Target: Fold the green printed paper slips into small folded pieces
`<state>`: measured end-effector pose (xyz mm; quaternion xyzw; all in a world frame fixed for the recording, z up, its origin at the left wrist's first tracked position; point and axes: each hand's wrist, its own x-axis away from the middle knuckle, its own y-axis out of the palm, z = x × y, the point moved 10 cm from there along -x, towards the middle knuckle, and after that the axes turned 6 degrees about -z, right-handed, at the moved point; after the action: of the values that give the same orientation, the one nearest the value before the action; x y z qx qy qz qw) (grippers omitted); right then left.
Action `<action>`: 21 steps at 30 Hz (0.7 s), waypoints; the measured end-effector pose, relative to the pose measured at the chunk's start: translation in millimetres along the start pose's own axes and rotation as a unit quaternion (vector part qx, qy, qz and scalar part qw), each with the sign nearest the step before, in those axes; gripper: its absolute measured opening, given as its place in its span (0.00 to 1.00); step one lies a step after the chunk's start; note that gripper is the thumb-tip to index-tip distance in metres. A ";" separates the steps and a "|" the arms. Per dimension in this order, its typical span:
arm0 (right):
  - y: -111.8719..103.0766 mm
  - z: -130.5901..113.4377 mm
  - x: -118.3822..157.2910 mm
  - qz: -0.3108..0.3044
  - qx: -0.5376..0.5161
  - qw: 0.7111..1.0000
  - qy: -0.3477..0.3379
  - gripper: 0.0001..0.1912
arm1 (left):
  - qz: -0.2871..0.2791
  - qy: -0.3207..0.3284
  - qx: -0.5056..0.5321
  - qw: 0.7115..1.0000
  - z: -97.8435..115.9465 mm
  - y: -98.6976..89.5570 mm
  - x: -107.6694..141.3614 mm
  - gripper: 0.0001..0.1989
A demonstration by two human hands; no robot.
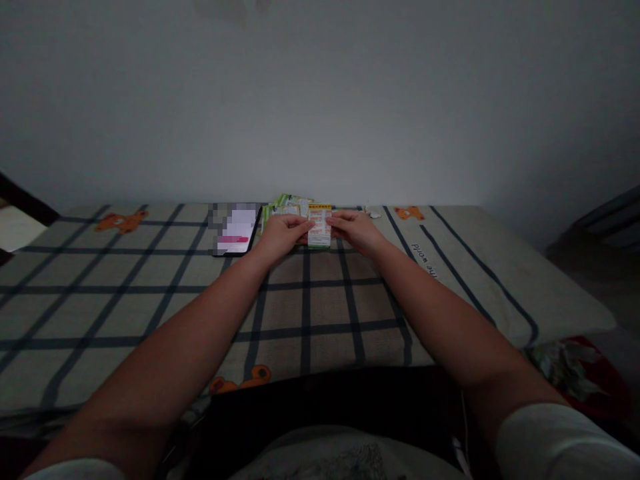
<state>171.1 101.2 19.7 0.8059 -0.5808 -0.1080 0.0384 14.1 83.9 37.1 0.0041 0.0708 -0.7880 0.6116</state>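
Note:
Both hands meet over the far part of the cloth-covered table, holding a small printed packet (319,230) upright between them. It has a yellow top strip, a white middle with small print and a green lower edge. My left hand (286,235) pinches its left side, with the thumb on the front. My right hand (354,228) pinches the right side in the same way. Behind and left of my left hand lie several green and white packets (293,205), partly overlapping and partly hidden by that hand.
A phone (237,228) with a lit screen lies left of the packets. A small crumpled scrap (372,212) is right of my right hand. The checked tablecloth (150,287) reaches the grey wall. A red container (595,377) with leafy contents stands beyond the table's right edge.

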 end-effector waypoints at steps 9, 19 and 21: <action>-8.8 -5.3 -0.7 0.046 0.016 0.998 -0.026 0.13 | -0.024 -0.034 0.038 0.998 -8.5 6.8 -0.3 0.12; -8.7 -11.6 3.0 0.048 -0.014 0.998 -0.035 0.13 | -0.048 -0.008 0.006 0.999 -10.3 8.4 -2.7 0.15; -9.2 -11.7 3.5 0.055 -0.016 0.998 -0.036 0.14 | -0.054 -0.002 -0.004 0.999 -8.4 9.8 -1.8 0.14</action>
<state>183.2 100.1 29.0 0.7678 -0.6232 -0.1441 0.0358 23.3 84.2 27.9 -0.0044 0.0729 -0.8197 0.5682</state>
